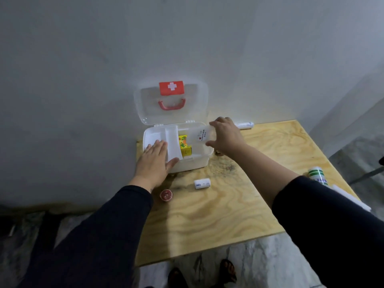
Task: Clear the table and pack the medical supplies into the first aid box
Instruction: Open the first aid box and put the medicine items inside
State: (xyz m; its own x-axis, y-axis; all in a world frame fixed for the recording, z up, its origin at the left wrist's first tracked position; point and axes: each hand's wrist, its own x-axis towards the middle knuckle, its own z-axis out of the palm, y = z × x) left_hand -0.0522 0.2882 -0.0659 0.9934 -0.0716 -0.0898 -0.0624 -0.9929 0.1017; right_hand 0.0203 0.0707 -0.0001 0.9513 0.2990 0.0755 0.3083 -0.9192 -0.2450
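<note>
White plastic box: the first aid box [193, 161] sits at centre frame, on the far left corner of the table, against the wall.
Lid: the lid [195, 104] stands open and upright against the wall; clear plastic, with a red cross label [171, 87] and a red handle [171, 105] on it.
Tray: a white divided tray [166, 140] lies over the left part of the box, tilted, its right edge lifted over the main compartment.
Box contents: a yellow carton [184, 146] with an orange and green print lies in the main compartment, partly under the tray edge. Nothing else in there can be made out.
Left hand: the left hand [152, 161] lies flat on the tray, fingers spread and extended, thumb along the tray's near edge.
Right hand: the right hand [225, 135] pinches a clear flat packet [202, 135] with small print on it, thumb below and fingers above, over the right part of the open box.
Table: pale plywood table [218, 215], dark stain near the box.
Loose items, centre: a small white roll [202, 183] lies on its side in front of the box; a round red item [165, 194] lies just beside the left sleeve.
Loose items, right: a white tube [245, 125] lies behind the right hand near the wall; a white bottle with green stripes [317, 175] lies at the right table edge; a white flat strip [351, 198] lies below it, partly hidden by the right sleeve.
Sleeves: both dark, the right pushed up the forearm.
</note>
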